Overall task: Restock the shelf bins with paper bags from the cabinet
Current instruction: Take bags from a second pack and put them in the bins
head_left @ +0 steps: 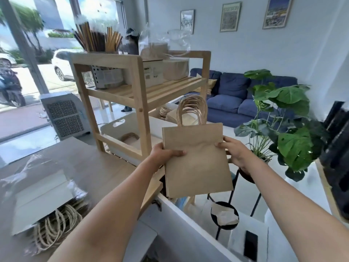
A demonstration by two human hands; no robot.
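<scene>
A flat stack of brown paper bags with twisted paper handles stands upright in the air between my hands. My left hand grips its left edge and my right hand grips its right edge. Behind the stack stands a wooden shelf on the counter. A white bin in its lower level holds a few brown bags. Another white bin to the right holds more bags with handles, partly hidden by the stack I hold.
A plastic-wrapped bundle of white bags with rope handles lies on the wooden counter at the left. The shelf's upper level carries a grey holder of straws and boxes. A leafy plant stands at the right, a black stand below.
</scene>
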